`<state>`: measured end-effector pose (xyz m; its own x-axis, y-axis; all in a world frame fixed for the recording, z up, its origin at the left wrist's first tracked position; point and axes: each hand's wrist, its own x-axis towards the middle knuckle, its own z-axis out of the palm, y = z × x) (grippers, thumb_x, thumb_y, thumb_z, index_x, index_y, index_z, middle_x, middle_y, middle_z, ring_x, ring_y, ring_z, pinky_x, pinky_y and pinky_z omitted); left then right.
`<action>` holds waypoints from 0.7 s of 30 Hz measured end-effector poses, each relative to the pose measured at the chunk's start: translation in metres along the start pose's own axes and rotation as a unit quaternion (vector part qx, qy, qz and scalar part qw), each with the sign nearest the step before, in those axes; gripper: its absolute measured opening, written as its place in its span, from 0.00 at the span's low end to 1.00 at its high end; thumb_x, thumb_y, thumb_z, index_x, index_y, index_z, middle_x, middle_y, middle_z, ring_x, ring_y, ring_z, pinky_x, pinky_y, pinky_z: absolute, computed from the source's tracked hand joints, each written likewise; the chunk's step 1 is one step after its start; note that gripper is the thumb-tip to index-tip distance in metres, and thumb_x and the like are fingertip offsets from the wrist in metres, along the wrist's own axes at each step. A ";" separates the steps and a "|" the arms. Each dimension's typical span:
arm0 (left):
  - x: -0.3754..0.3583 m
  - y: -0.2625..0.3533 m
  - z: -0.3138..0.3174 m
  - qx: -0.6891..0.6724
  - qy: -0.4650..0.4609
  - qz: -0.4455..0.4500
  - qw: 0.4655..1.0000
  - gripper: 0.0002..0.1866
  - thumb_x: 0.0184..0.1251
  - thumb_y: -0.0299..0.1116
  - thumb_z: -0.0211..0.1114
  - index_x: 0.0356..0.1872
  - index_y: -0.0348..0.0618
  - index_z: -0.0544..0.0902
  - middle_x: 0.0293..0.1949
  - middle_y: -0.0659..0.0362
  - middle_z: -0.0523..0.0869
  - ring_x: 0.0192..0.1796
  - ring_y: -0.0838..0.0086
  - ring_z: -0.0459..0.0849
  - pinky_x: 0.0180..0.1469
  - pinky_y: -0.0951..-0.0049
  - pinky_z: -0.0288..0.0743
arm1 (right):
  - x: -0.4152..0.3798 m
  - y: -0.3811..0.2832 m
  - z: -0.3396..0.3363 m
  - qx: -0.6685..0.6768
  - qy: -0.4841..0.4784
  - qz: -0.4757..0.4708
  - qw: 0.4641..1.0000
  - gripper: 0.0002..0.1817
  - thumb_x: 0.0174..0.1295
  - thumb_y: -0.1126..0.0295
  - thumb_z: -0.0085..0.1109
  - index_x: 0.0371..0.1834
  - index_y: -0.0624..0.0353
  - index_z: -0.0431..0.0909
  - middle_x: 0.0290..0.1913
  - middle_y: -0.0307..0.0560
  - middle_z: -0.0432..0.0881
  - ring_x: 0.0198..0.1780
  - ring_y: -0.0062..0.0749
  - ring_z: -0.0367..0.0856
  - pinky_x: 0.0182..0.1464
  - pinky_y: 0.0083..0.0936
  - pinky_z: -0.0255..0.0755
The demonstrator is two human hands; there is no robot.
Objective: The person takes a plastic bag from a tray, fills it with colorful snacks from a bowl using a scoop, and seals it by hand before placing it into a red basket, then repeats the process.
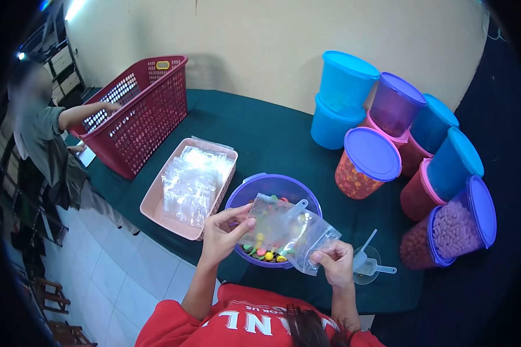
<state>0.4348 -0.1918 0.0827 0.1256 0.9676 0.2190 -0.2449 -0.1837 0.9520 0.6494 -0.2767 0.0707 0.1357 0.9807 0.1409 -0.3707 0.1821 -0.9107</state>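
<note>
A clear plastic zip bag (281, 228) is stretched between my two hands, and nothing shows inside it. My left hand (224, 231) pinches one end between thumb and fingers. At the other end my right hand (334, 260) grips the bag near its edge. Directly below the bag stands a purple bowl (246, 188) of colourful round candies (266, 254), partly seen through the plastic. A scoop handle (301, 205) sticks up from the bowl. To the left, a pink basket (150, 203) holds a pile of clear bags (194, 185).
A maroon laundry basket (156, 110) stands at the back left, with another person (49, 127) reaching into it. Stacked lidded tubs (367, 162) line the right side. Near my right hand, a small clear bowl (364, 279) holds a white scoop (373, 267).
</note>
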 end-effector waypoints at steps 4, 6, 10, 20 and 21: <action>0.007 0.000 0.000 0.030 0.013 -0.020 0.999 0.14 0.55 0.21 0.62 0.44 0.32 0.78 0.31 0.57 0.82 0.33 0.80 0.79 0.38 0.81 0.75 | 0.005 0.001 -0.018 0.120 -0.056 -0.012 0.991 0.06 0.46 0.81 0.63 0.24 0.65 0.74 0.26 0.46 0.79 0.26 0.22 0.77 0.32 0.20 0.74; 0.009 0.000 0.001 0.001 0.006 -0.022 1.000 0.14 0.55 0.21 0.62 0.44 0.32 0.78 0.31 0.57 0.82 0.33 0.81 0.79 0.36 0.82 0.74 | 0.007 0.001 -0.023 0.151 -0.063 0.015 0.986 0.09 0.46 0.76 0.64 0.29 0.65 0.75 0.27 0.45 0.79 0.26 0.24 0.78 0.31 0.22 0.74; 0.010 0.003 0.005 -0.082 -0.030 -0.014 0.996 0.14 0.56 0.20 0.60 0.45 0.33 0.75 0.29 0.58 0.81 0.32 0.82 0.79 0.35 0.83 0.72 | 0.013 0.003 -0.035 0.279 -0.008 0.100 0.955 0.24 0.50 0.65 0.63 0.47 0.66 0.67 0.34 0.46 0.76 0.29 0.28 0.77 0.25 0.24 0.73; -0.017 0.057 0.059 0.357 -0.333 0.243 0.838 0.55 0.29 0.47 0.76 0.63 0.40 0.55 0.61 0.50 0.62 0.65 0.57 0.57 0.65 0.48 0.41 | 0.010 -0.009 0.006 0.076 -0.149 0.019 0.986 0.05 0.45 0.82 0.63 0.20 0.63 0.76 0.23 0.43 0.79 0.24 0.19 0.75 0.27 0.18 0.68; -0.016 0.056 0.064 0.361 -0.344 0.239 0.833 0.55 0.30 0.45 0.75 0.63 0.39 0.54 0.55 0.50 0.67 0.60 0.56 0.64 0.64 0.50 0.45 | 0.007 -0.016 0.017 0.058 -0.160 0.057 0.984 0.09 0.43 0.85 0.63 0.17 0.62 0.73 0.24 0.45 0.79 0.28 0.19 0.76 0.30 0.19 0.69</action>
<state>0.4801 -0.2286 0.1460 0.7621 0.4707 0.4446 0.1860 -0.8169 0.5460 0.6405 -0.2711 0.0926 -0.2013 0.9641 0.1729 -0.4713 0.0594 -0.8799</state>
